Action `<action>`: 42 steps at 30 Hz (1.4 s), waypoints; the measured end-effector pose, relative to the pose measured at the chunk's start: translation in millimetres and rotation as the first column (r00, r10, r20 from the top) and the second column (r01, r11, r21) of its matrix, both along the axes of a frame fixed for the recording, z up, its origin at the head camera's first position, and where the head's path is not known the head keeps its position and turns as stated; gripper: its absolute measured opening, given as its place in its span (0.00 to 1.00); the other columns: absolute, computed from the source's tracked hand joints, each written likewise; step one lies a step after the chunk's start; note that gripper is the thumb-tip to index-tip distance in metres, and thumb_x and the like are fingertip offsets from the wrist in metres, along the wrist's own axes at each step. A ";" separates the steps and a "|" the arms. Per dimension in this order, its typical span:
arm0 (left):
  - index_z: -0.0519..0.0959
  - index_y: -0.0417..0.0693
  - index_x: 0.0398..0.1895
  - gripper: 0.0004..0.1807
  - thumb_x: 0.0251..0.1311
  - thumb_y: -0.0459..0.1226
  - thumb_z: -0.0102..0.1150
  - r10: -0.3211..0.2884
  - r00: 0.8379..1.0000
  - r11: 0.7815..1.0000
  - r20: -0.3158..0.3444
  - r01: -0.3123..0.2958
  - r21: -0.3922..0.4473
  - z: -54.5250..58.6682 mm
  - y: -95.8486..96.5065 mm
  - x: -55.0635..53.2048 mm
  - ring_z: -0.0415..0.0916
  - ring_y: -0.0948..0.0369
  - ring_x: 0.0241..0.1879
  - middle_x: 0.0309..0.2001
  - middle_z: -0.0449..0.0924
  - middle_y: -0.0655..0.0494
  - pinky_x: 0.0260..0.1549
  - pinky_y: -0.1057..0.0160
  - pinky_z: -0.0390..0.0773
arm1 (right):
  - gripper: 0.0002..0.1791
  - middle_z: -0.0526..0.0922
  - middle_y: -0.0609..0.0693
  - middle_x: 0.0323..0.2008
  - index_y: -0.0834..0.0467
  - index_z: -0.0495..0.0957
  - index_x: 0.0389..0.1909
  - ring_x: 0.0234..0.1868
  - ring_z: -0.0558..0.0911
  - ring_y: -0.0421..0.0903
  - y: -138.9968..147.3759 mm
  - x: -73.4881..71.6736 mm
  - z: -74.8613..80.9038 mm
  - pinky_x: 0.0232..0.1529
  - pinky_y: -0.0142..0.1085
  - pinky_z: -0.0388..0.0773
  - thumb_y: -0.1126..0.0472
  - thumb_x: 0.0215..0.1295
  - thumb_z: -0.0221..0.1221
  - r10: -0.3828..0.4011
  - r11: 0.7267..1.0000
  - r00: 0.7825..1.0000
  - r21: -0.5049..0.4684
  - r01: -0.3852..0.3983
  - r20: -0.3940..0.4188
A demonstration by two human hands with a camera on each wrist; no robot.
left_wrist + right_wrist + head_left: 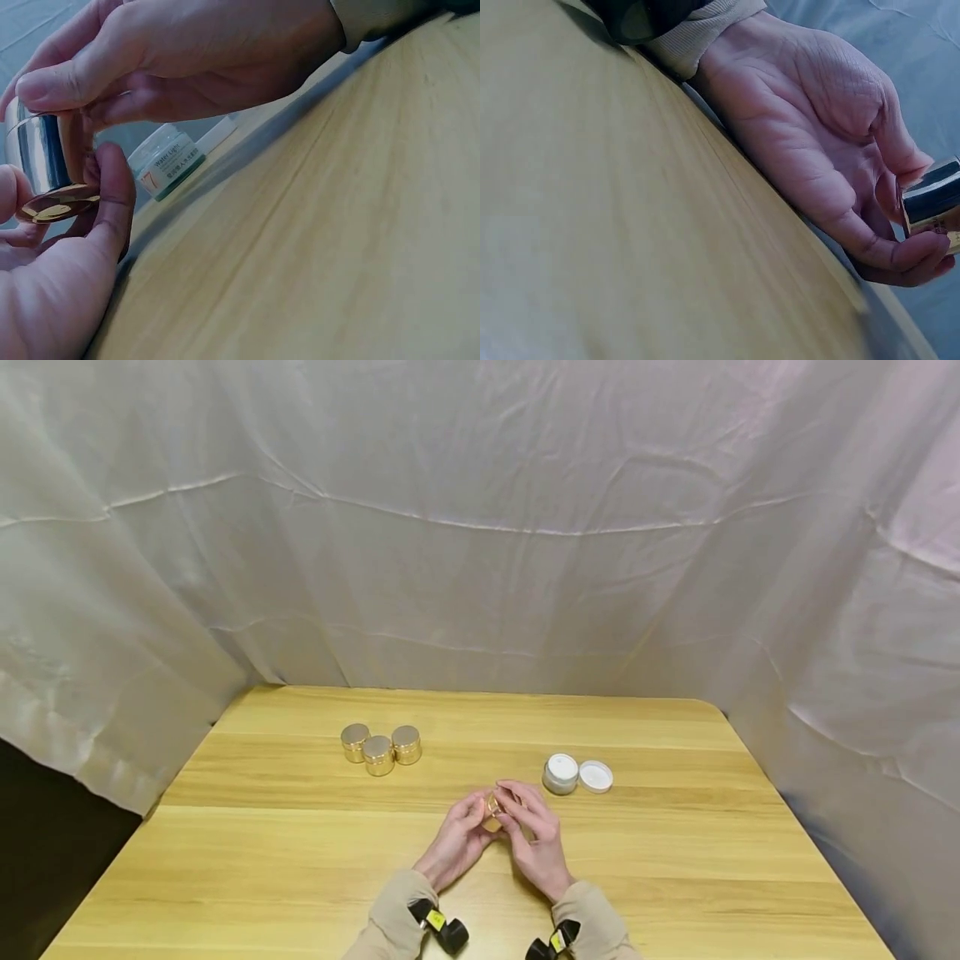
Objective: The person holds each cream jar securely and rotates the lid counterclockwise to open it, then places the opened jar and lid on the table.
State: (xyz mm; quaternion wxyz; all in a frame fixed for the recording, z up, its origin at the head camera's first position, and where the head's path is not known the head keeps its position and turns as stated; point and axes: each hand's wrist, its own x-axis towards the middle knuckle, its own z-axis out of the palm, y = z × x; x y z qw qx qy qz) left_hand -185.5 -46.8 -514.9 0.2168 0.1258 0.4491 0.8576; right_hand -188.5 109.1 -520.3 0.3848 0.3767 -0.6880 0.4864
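Both hands meet over the front middle of the table around a small shiny gold jar [492, 823]. Its mirror-like side [41, 154] and a flat gold disc [64, 204] at its lower end show in the left wrist view. My left hand [459, 839] holds the jar from the left, thumb on one side and curled fingers under it; its palm shows in the right wrist view. From the right, my right hand [538, 842] grips the upper part with thumb and fingers. The fingers hide much of the jar.
Three gold-lidded jars [378, 756] stand close together at the back left. Behind my right hand stands a cream jar [561, 777] with a "Water Light" label, and a white round lid [596, 777] lies beside it. A grey curtain [480, 568] hangs behind the wooden table [262, 860].
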 end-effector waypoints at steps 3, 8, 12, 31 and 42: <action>0.53 0.28 0.71 0.27 0.80 0.40 0.37 0.003 1.000 1.000 -0.004 -0.003 0.009 -0.3 -0.2 0.5 0.76 0.65 0.57 0.58 0.72 0.56 0.63 0.64 0.77 | 0.26 0.81 0.70 0.52 0.72 0.79 0.54 0.59 0.79 0.56 -0.3 2.3 0.9 0.70 0.31 0.72 0.84 0.49 0.62 -0.016 1.000 0.999 0.009 0.016 0.038; 0.57 0.31 0.69 0.26 0.78 0.39 0.43 0.019 1.000 1.000 0.001 -0.019 0.008 0.6 -0.8 1.1 0.77 0.62 0.57 0.62 0.72 0.50 0.63 0.62 0.78 | 0.24 0.82 0.66 0.51 0.69 0.80 0.54 0.56 0.79 0.52 0.8 4.0 0.5 0.67 0.25 0.70 0.77 0.51 0.64 -0.175 0.984 0.979 -0.024 0.178 0.105; 0.60 0.33 0.69 0.24 0.77 0.38 0.45 0.014 1.000 1.000 -0.007 -0.014 -0.003 0.0 -1.3 0.9 0.77 0.61 0.60 0.67 0.69 0.43 0.64 0.59 0.78 | 0.20 0.83 0.62 0.43 0.68 0.83 0.46 0.45 0.80 0.53 1.6 3.1 -0.2 0.56 0.22 0.74 0.74 0.48 0.69 -0.246 0.964 0.961 -0.074 0.256 0.125; 0.57 0.31 0.70 0.24 0.78 0.35 0.40 0.036 0.998 0.999 0.049 -0.035 -0.010 3.1 -0.9 0.7 0.78 0.62 0.57 0.63 0.74 0.49 0.64 0.60 0.78 | 0.23 0.82 0.69 0.47 0.68 0.83 0.47 0.51 0.82 0.54 0.1 1.7 -2.6 0.65 0.25 0.74 0.77 0.45 0.70 -0.142 0.985 0.981 -0.078 0.153 0.132; 0.57 0.31 0.69 0.23 0.78 0.35 0.40 0.038 0.998 0.999 0.045 -0.038 -0.006 3.7 -1.5 1.7 0.78 0.63 0.57 0.60 0.76 0.53 0.62 0.62 0.78 | 0.22 0.83 0.68 0.46 0.68 0.83 0.47 0.51 0.82 0.53 -0.1 2.1 -2.9 0.63 0.25 0.75 0.79 0.47 0.69 -0.072 0.993 0.986 -0.085 0.085 0.148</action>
